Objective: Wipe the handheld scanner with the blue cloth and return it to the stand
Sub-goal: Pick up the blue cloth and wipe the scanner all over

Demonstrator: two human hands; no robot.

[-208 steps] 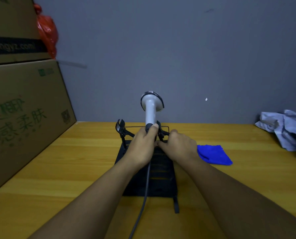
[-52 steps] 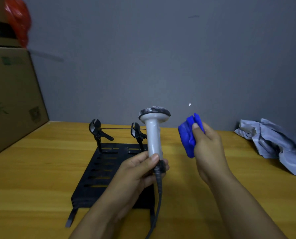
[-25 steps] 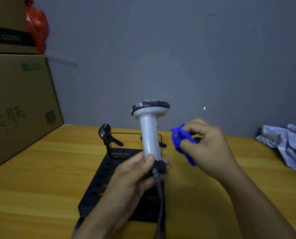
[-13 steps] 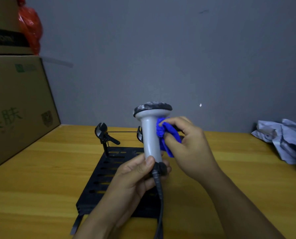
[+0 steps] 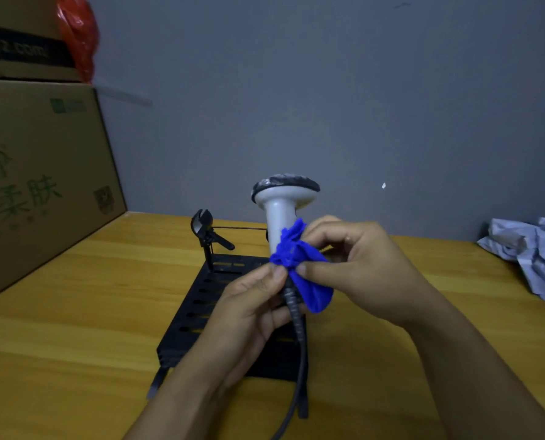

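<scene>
I hold the white handheld scanner (image 5: 279, 211) upright above the black stand (image 5: 201, 300). My left hand (image 5: 249, 309) grips the bottom of its handle, where the dark cable (image 5: 298, 341) comes out and runs down toward me. My right hand (image 5: 357, 268) pinches the bunched blue cloth (image 5: 303, 268) against the lower right side of the handle. The cloth covers the lower part of the handle. The stand's left clamp (image 5: 203, 228) rises free behind my hands; the right clamp is hidden by the scanner.
Stacked cardboard boxes (image 5: 39, 173) fill the left side, with a red bag (image 5: 79, 33) on top. A crumpled grey cloth (image 5: 531, 249) lies at the right of the wooden table (image 5: 74, 312). A grey wall stands close behind.
My right hand has slid the blue cloth down the scanner's handle, from just under the head to the lower part near my left thumb. The scanner stays upright in my left hand.
</scene>
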